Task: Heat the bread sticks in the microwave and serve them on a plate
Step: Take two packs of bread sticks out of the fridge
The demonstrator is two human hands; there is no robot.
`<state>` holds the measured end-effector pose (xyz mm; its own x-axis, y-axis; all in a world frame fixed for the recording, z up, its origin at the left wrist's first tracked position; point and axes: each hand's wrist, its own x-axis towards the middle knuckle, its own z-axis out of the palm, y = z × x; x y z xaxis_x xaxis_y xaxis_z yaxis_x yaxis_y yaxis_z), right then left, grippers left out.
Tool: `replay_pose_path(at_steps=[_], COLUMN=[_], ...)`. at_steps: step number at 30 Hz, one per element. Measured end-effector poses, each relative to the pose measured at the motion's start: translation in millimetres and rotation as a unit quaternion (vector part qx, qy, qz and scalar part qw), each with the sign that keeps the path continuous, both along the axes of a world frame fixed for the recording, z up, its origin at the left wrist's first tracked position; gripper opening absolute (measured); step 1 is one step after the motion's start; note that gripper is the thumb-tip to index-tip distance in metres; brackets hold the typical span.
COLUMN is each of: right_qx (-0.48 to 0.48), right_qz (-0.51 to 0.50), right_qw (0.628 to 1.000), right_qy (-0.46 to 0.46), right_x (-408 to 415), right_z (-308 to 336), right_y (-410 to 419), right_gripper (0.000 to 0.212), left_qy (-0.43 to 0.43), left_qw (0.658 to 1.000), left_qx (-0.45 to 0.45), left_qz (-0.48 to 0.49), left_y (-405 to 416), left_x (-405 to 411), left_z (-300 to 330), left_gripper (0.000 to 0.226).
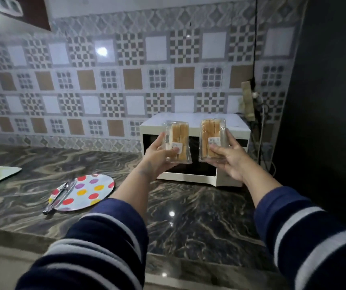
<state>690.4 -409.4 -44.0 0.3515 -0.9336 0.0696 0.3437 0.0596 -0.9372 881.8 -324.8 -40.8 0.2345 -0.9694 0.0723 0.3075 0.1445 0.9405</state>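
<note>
Bread sticks sit upright in two clear packs, one in each hand, raised in front of the microwave (195, 147). The left pack (177, 141) is clamped by the left hand (157, 158): its fingers (161, 139) curl up the pack's 9 o'clock edge and the thumb presses the white label at the front. The right pack (212, 139) is gripped the same way by the right hand (228, 160), fingers along its 3 o'clock edge, thumb across the lower front. The packs are near each other but apart. Behind them the microwave stands shut on the dark marbled tabletop (189, 216). At 8 o'clock from the hands lies a dotted plate (88, 191), with tongs (60, 195) resting across its 9 o'clock rim. Striped sleeves (105, 237) cover both forearms.
</note>
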Motion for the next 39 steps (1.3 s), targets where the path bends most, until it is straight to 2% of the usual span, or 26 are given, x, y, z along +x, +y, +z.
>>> replay_pose_path(at_steps=[9,16,21,23,24,26,27,30,33,36,39], right_qx=[-0.031,-0.031,-0.033,-0.053,-0.074,-0.117,-0.124,-0.126,-0.155,-0.184,-0.233], right_qz=[-0.086,-0.086,-0.099,-0.12,-0.135,-0.158,-0.162,-0.17,-0.195,-0.233,-0.231], right_qw=[0.994,0.991,0.981,0.964,0.943,0.896,0.883,0.854,0.794,0.747,0.719], right_qy=[0.051,0.096,0.162,0.234,0.296,0.398,0.423,0.475,0.555,0.594,0.613], right_x=[29.2,50.4,67.6,72.8,73.6,73.4,72.7,72.6,75.5,79.4,80.2], right_z=[44.7,69.9,68.1,65.3,64.3,62.7,62.7,63.7,67.9,75.3,85.5], right_y=[-126.6,-225.2,-267.4,-277.7,-282.0,-288.6,-290.9,-291.9,-285.0,-271.5,-248.1], right_gripper=[0.075,0.064,0.047,0.045,0.046,0.054,0.056,0.054,0.058,0.067,0.052], left_qy=[-0.028,-0.044,-0.1,-0.138,-0.172,-0.265,-0.328,-0.507,-0.581,-0.624,-0.646], left_qw=[0.999,0.996,0.988,0.983,0.977,0.956,0.935,0.842,0.79,0.757,0.739], left_qx=[0.004,0.058,0.102,0.118,0.122,0.121,0.12,0.132,0.141,0.115,0.101], left_qz=[-0.027,-0.049,-0.05,-0.037,-0.023,0.029,0.064,0.131,0.136,0.159,0.164], left_y=[-146.2,-244.9,-285.2,-297.4,-302.7,-312.8,-316.5,-322.4,-321.0,-312.4,-292.8], left_x=[28.7,45.7,52.6,54.9,55.3,56.6,58.0,64.8,65.5,64.5,62.5], left_z=[46.8,70.3,71.7,70.1,69.2,66.2,65.4,66.0,65.3,67.3,76.9], left_gripper=[0.072,0.061,0.036,0.037,0.04,0.051,0.056,0.057,0.058,0.055,0.048])
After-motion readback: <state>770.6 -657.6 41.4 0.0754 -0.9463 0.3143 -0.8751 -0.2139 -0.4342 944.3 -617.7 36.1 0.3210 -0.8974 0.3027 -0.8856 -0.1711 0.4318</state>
